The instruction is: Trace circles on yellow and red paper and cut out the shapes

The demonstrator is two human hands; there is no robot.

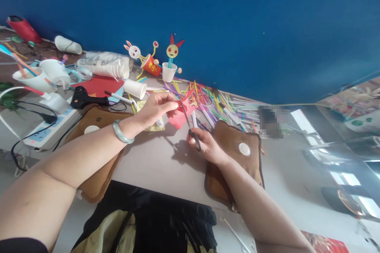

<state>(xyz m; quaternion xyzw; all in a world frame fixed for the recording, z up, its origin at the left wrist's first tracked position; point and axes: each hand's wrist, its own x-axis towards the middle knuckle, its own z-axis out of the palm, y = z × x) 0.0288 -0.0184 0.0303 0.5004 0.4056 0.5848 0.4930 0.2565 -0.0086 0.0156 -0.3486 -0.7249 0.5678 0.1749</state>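
My left hand (160, 107), with a pale bangle at the wrist, pinches a piece of red paper (179, 118) above the table. In my right hand (204, 144) is a pair of scissors (190, 124), its handles around my fingers. The blades point up and away from me and lie against the paper near my left fingertips. Whether the blades are apart is too small to tell. Below my left hand lies a yellow sheet with drawn circles (157, 125), partly covered by the hand.
Brown cushioned pads (234, 146) lie beneath each forearm. Colored sticks (208, 102) spread along the blue wall (237, 27). Two paper-cup puppets (169, 72) stand at the back. At left are a black glue gun (89, 98), a power strip (44, 128) with cords, and stacked paper cups (103, 67).
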